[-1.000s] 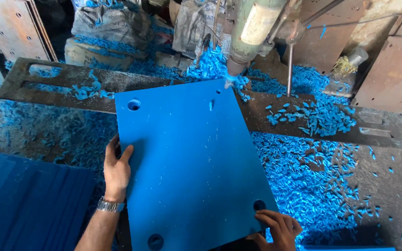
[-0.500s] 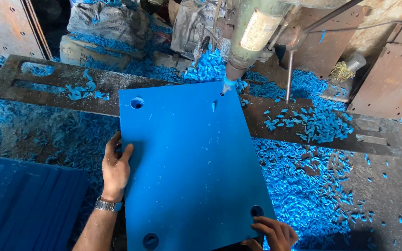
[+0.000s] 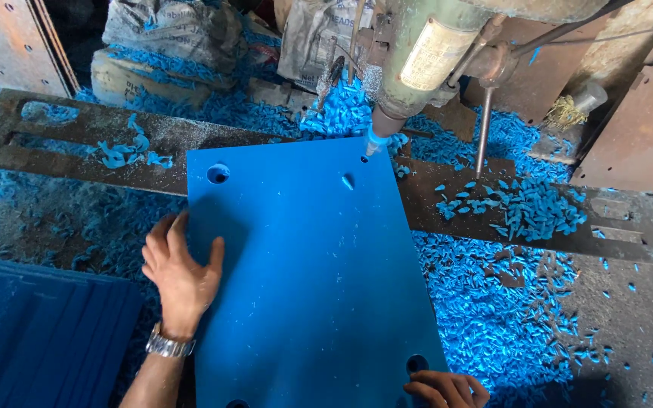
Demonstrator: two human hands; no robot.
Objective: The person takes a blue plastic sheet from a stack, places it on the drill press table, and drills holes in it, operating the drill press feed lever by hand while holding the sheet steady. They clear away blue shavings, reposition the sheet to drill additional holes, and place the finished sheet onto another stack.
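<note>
We are in a rough machining workshop: a green drill press (image 3: 447, 53) stands over a rusty slotted steel bench (image 3: 77, 143), blue plastic shavings (image 3: 493, 317) lie thick everywhere, a drilled blue plastic sheet (image 3: 311, 279) lies under the spindle, and rusty metal plates (image 3: 9, 38) lean behind.

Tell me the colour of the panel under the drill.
Bright blue: the panel, with round holes near its corners, shows plainly in the head view.

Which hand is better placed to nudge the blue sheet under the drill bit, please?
Probably the left hand: it lies flat on the sheet at its left edge, while the right hand only grips the near corner by a hole, mostly out of view.
</note>
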